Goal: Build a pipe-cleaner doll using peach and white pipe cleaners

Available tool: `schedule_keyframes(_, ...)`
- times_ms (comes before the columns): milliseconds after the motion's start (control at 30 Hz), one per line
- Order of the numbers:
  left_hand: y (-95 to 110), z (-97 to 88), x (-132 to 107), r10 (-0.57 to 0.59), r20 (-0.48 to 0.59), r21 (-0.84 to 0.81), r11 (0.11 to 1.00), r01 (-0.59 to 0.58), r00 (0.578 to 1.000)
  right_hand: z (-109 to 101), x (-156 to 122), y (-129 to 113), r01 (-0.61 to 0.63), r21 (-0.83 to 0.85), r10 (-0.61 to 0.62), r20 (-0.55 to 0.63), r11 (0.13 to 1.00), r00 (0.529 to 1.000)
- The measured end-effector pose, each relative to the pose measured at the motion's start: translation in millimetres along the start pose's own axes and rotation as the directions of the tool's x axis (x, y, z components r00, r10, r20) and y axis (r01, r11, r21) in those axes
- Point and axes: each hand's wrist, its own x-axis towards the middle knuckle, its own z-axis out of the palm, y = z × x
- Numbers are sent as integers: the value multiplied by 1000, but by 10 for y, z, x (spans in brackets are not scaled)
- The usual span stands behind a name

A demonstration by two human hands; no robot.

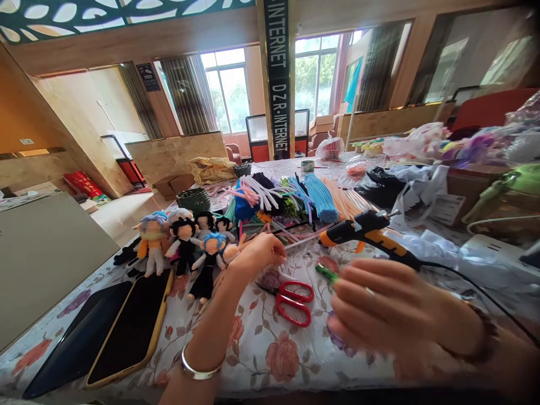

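Note:
My left hand [264, 252] is over the middle of the table with its fingers curled together; whatever they may hold is hidden. Just beyond it lies a heap of coloured pipe cleaners [264, 192]. My right hand [375, 306], smeared by motion, hovers at the right, and its fingers cannot be read. A green lighter-like object [326, 272] shows beside its fingertips. Behind that hand rests a black and orange hot glue gun [358, 229]. Between my hands are red-handled scissors [296, 301]. Several small dolls [183, 239] are grouped left of my left forearm.
A phone in a yellow case [133, 323] and a dark flat object [82, 332] lie at the front left. White ribbons [447, 250] and a cardboard box [459, 194] crowd the right side. The glue gun's black cord [468, 275] runs rightward. A dark woven basket [193, 199] stands farther back.

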Motion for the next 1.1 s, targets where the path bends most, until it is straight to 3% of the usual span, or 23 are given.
schedule_keyframes(67,-16,18,12,29,30,-34,999,-28,999,115,222,117,77,-191,-48,154,978,987)
schedule_keyframes(133,-41,37,17,43,23,-54,998,-42,999,267,336,215,-82,-368,179,237,926,955)
schedule_keyframes(200,-73,45,11,44,12,-62,997,-43,999,412,350,291,-218,-497,406,308,840,861)
schedule_keyframes(300,-106,29,-18,53,30,-72,996,-51,998,559,291,375,-279,-564,540,370,777,756)
schedule_keyframes(400,-110,10,-51,97,52,-81,992,-92,994,639,229,440,-310,-558,572,388,770,723)
schedule_keyframes(600,-135,57,-57,156,78,-69,986,-151,985,793,68,596,-197,-543,424,331,816,843)
schedule_keyframes(733,-156,67,-51,196,89,-118,976,-185,977,849,-68,649,-121,-543,334,313,831,889)
schedule_keyframes(867,-151,36,-47,204,37,-149,969,-197,978,860,-241,648,-59,-586,205,186,808,961)
schedule_keyframes(967,-135,13,-54,196,-15,-195,961,-195,981,869,-324,669,-22,-575,126,142,818,982)
schedule_keyframes(1100,-110,2,-67,166,-52,-219,960,-174,985,866,-310,705,-35,-560,129,128,828,983)
